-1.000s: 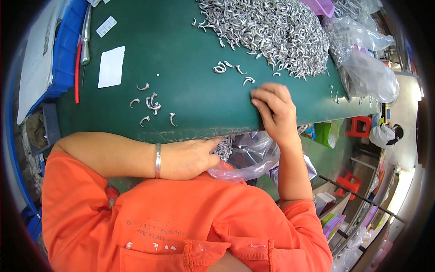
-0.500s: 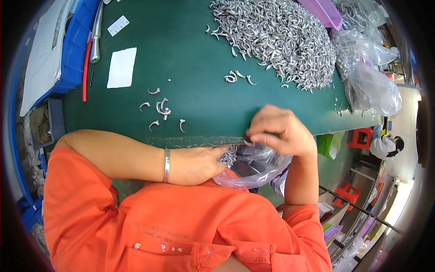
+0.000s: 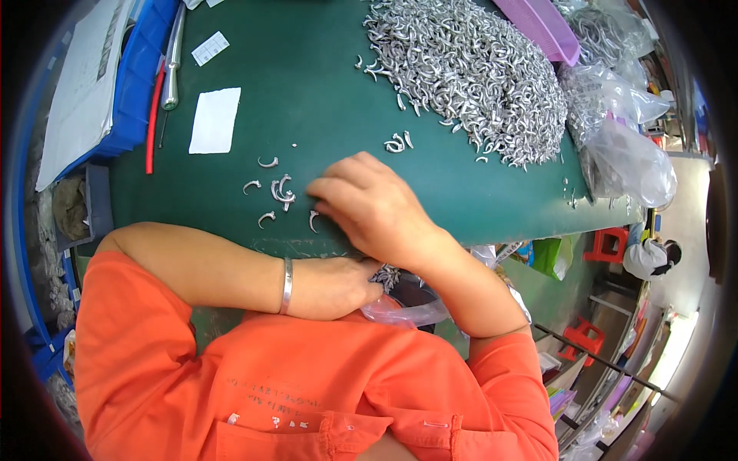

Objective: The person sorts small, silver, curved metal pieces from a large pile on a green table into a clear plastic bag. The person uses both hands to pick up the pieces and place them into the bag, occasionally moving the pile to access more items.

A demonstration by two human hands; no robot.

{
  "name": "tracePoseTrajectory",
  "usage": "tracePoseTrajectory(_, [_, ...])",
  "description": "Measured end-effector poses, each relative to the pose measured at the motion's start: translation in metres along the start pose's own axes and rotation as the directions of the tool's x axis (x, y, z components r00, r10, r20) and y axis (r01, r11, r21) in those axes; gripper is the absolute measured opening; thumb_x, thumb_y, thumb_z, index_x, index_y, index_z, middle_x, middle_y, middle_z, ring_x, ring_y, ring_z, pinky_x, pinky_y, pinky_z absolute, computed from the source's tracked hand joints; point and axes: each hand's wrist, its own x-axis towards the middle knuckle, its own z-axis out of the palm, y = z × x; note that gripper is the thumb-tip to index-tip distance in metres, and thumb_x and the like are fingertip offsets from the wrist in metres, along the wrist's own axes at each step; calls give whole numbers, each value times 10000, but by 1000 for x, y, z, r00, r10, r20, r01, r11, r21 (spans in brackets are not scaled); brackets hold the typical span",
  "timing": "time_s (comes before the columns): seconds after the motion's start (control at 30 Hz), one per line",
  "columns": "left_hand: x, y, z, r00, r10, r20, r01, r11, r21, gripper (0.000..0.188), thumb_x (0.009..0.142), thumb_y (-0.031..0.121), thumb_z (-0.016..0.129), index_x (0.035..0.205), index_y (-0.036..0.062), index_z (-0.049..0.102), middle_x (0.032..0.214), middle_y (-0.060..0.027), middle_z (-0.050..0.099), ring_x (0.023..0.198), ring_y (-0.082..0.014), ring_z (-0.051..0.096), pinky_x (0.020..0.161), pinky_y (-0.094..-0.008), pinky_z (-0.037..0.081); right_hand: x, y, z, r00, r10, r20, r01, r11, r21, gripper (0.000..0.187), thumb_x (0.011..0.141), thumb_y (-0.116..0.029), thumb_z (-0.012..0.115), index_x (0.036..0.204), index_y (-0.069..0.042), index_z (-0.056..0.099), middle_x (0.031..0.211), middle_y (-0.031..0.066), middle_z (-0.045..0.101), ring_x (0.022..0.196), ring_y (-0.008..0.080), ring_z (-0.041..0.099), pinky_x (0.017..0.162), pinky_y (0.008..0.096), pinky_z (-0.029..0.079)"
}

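We find loose curved metal pieces (image 3: 288,198) on the green table (image 3: 307,100), just left of the right hand (image 3: 374,209); its fingers are curled, contents undeterminable. The left hand (image 3: 330,289) meets a plastic bag (image 3: 411,314), grip hidden. Beyond: a silvery pile (image 3: 477,84), a red stool (image 3: 607,233). The label's (image 3: 210,48) print is illegible.

**Bare lane up the middle of the smooth green counter (image 3: 307,84)!**

There's the opening, between the white paper rectangle (image 3: 215,121) and the big heap of silvery curved metal pieces (image 3: 477,77), room for a hand to pass! One small silvery metal cluster (image 3: 396,144) sits short of the heap. The bare right hand (image 3: 369,203) blocks the near middle, beside loose silvery metal hooks (image 3: 287,198). Left, a blue plastic bin (image 3: 138,92) walls the side; right, bulging clear plastic bags (image 3: 630,161) bar the way.
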Motion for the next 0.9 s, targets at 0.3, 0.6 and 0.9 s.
tracePoseTrajectory(0.3, [-5, -3, 9, 992, 69, -108, -49, 984, 174, 280, 927, 148, 532, 1055, -84, 623, 1397, -448, 414, 1224, -535, 548, 1068, -480, 459, -42, 36, -71, 956, 275, -101, -281, 958, -55, 250, 887, 71, 629, 1109, -12, 709, 1082, 133, 657, 975, 309, 633, 862, 364, 518])
tracePoseTrajectory(0.6, [-4, -5, 10, 991, 68, -115, -57, 993, 100, 273, 931, 159, 546, 1045, -75, 626, 1441, -433, 374, 1226, -530, 545, 1062, -485, 462, -77, 22, -75, 922, 364, -131, -377, 921, -95, 177, 812, 15, 768, 971, -10, 695, 934, 119, 631, 800, 280, 633, 695, 349, 524])
tracePoseTrajectory(0.9, [-2, -6, 13, 986, 91, -140, -74, 990, 123, 260, 915, 140, 565, 1045, -75, 634, 1452, -422, 368, 1221, -521, 555, 1052, -481, 470, -65, 16, -54, 981, 169, -93, -186, 958, -217, 292, 808, -34, 755, 1097, -28, 713, 1113, 132, 636, 1004, 349, 581, 877, 411, 487])
